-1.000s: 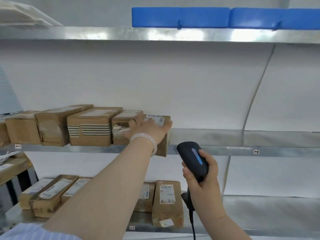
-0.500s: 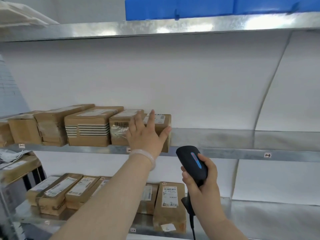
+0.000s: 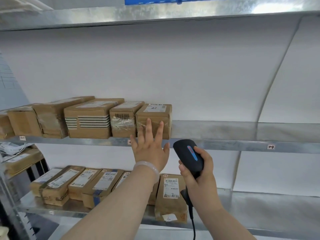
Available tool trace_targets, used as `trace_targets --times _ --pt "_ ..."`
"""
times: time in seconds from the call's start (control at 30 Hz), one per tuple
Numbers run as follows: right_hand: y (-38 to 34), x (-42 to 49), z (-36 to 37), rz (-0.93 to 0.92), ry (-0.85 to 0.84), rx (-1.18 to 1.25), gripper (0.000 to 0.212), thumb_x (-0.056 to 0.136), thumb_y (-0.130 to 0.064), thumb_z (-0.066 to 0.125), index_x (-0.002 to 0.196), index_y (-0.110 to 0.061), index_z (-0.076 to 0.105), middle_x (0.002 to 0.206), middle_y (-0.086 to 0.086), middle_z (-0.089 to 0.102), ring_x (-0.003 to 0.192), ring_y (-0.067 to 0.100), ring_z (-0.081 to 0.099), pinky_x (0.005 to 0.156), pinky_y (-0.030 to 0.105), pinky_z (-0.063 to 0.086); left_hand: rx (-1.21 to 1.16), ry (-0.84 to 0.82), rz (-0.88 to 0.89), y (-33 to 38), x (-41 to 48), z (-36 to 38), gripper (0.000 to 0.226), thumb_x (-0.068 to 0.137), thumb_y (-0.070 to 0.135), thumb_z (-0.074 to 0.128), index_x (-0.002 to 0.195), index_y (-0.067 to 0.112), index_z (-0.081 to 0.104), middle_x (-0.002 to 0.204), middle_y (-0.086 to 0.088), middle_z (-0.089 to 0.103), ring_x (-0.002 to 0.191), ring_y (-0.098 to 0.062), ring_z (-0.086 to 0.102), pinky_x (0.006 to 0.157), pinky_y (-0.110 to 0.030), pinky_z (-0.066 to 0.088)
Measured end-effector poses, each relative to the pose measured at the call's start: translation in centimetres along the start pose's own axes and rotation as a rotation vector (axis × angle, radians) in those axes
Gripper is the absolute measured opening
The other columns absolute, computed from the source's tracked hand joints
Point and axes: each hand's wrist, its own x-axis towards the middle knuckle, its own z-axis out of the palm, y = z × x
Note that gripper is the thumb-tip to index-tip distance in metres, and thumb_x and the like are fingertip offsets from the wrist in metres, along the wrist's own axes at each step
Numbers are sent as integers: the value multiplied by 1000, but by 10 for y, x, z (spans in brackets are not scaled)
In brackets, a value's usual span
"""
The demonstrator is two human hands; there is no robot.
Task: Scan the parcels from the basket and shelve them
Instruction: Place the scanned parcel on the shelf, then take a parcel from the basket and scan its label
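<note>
Head: parcel (image 3: 156, 110) end-on, lengthwise into shelf (image 3: 225, 130)

**Free room: right half of the middle shelf (image 3: 242, 130)**

A row of cardboard parcels (image 3: 90, 118) packs its left half, ending at the rightmost parcel (image 3: 155, 111). Right of that, bare metal runs on under the high upper shelf (image 3: 155, 16). Near that parcel's front, the spread left hand (image 3: 149, 151) and the scanner (image 3: 187, 153) in the right hand (image 3: 199, 179) stand in the way.
</note>
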Motion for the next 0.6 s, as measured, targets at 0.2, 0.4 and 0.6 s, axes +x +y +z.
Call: trace_targets --times 0.2,0.4,0.6 --pt "3 -5 7 5 -4 -7 61 89 -19 73 117 -63 41 120 -17 60 101 0 64 77 7 49 76 -105 12 2 14 -9 74 96 66 23 150 43 -21 161 0 -27 148 -35 1 115 -61 -5" --pt "14 -18 30 13 -46 -8 60 89 -20 72 117 -63 42 120 -15 61 101 7 65 79 13 50 -36 -7 66 -29 -12 -15 72 96 65 29 153 44 -8 165 0 -4 149 -30 3 119 -57 0" --pt "29 -53 98 35 -222 23 61 87 -11 74 120 -53 45 120 -33 50 107 -11 54 80 5 45 -7 -100 -108 -121 -79 -6 72 94 65 32 151 47 -9 164 1 0 148 -26 0 117 -57 -1"
